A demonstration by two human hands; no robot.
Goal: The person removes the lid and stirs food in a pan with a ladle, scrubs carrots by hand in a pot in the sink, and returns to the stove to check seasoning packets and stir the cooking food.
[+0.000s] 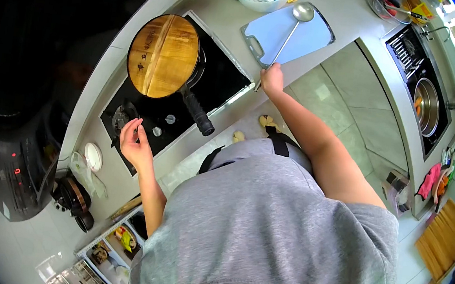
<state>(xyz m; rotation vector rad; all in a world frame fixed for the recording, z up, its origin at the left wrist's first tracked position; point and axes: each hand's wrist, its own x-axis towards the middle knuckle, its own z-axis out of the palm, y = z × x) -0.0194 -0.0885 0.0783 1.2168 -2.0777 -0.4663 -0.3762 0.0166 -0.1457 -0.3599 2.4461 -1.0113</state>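
My right hand [272,79] is closed around the handle end of a metal ladle [303,11]. The ladle's bowl rests over the far part of a light blue cutting board [303,38], its handle slanting across the board to the counter's front edge. My left hand [137,147] hovers over the left side of the black gas stove [176,116], beside the left burner [122,118], fingers apart and holding nothing. Between my hands, a pan with a black wrapped handle [197,113] sits on the stove, covered by a round wooden lid [163,54]; its contents are hidden.
A white bowl of packets [259,1] stands behind the cutting board. On the right are a sink [406,53] and a metal basin [426,107]. A rice cooker [13,172], a white lid [93,157] and an open drawer [112,250] lie to the left.
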